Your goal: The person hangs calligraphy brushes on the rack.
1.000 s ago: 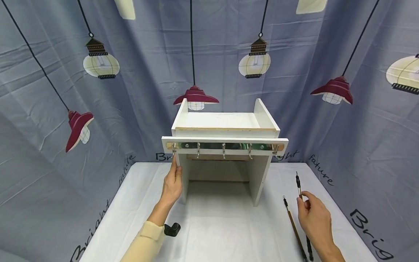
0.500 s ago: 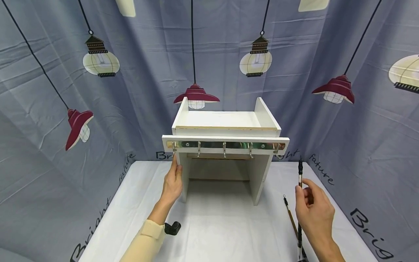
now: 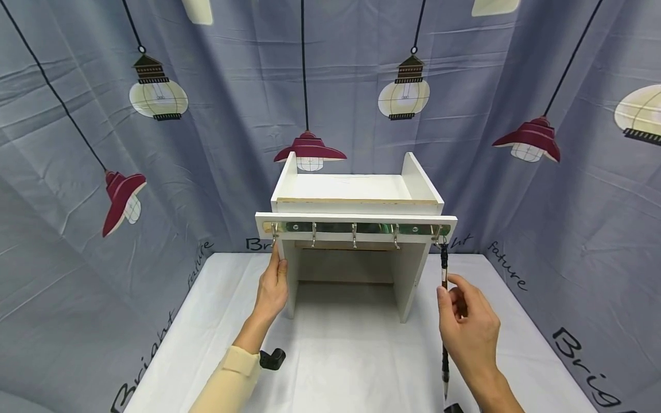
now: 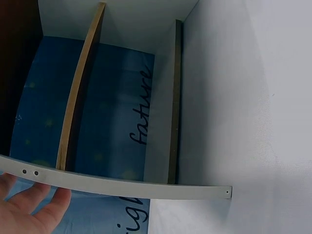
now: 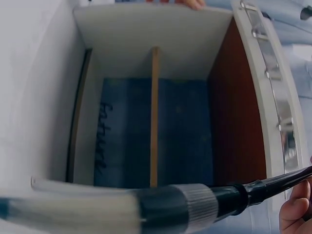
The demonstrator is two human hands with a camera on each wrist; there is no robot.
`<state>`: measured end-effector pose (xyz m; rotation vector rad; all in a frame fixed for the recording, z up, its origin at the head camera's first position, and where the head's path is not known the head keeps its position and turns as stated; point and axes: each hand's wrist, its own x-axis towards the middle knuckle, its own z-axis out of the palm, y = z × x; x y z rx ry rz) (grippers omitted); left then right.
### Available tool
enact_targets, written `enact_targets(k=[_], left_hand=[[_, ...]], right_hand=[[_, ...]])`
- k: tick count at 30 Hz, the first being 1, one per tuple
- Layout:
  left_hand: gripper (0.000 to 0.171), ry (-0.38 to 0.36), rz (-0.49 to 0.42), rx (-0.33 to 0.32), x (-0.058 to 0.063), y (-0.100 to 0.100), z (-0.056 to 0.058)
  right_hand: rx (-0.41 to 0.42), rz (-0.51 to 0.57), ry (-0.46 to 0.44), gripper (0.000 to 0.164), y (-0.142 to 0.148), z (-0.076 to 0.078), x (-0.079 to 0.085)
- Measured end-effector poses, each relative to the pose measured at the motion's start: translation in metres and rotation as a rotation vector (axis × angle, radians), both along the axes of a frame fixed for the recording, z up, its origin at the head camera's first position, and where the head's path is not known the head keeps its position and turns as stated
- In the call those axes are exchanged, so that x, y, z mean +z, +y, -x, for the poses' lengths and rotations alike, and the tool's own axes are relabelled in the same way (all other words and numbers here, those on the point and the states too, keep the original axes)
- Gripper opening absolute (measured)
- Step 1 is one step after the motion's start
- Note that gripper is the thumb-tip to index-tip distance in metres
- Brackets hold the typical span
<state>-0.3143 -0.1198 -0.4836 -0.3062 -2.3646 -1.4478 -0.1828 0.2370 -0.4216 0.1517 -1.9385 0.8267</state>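
Observation:
My right hand (image 3: 470, 330) pinches a dark-handled calligraphy brush (image 3: 445, 358), held upright with its pale bristle tip pointing down. Its upper end is right at the rightmost hook (image 3: 436, 234) of the white wooden shelf. In the right wrist view the brush's pale bristles (image 5: 87, 212) and a silvery ribbed band (image 5: 197, 207) loom close to the camera. My left hand (image 3: 272, 287) rests its extended fingers against the shelf's left side panel (image 3: 291, 281), below the leftmost hook. In the left wrist view its fingertips (image 4: 61, 195) touch the panel's edge.
The white shelf has an open tray (image 3: 353, 188) on top and a metal strip (image 3: 379, 229) with several hooks along its front board. A white cloth (image 3: 356, 367) covers the table. A grey-blue curtain (image 3: 222, 143) printed with lamps surrounds it.
My right hand has lifted the brush from the table, turned it upright and carried it left to the rightmost hook. The second brush is now out of sight. My left hand has stayed put.

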Motion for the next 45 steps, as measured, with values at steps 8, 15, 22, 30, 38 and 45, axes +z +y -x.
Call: enact_targets(k=[8,15,22,30,38,45], left_hand=[[0.061,0.011,-0.006,0.001,0.0,0.0,0.001],[0.06,0.016,0.006,0.013,-0.002,0.001,0.001],[0.06,0.015,-0.002,-0.001,-0.001,0.001,0.001],[0.06,0.016,-0.001,0.002,-0.004,0.0,0.001],[0.06,0.024,0.0,0.004,-0.004,-0.001,0.001],[0.061,0.021,-0.005,0.007,-0.003,-0.001,0.001]], right_hand=[[0.065,-0.029,-0.029,0.033,-0.024,0.005,-0.007],[0.101,-0.032,-0.054,0.03,-0.035,0.006,-0.014],[0.112,-0.043,-0.025,0.034,-0.04,0.009,-0.021],[0.101,-0.065,-0.022,0.033,-0.043,0.014,-0.026],[0.06,-0.114,-0.02,0.031,-0.044,0.019,-0.03],[0.059,-0.129,-0.017,0.03,-0.046,0.024,-0.03]])
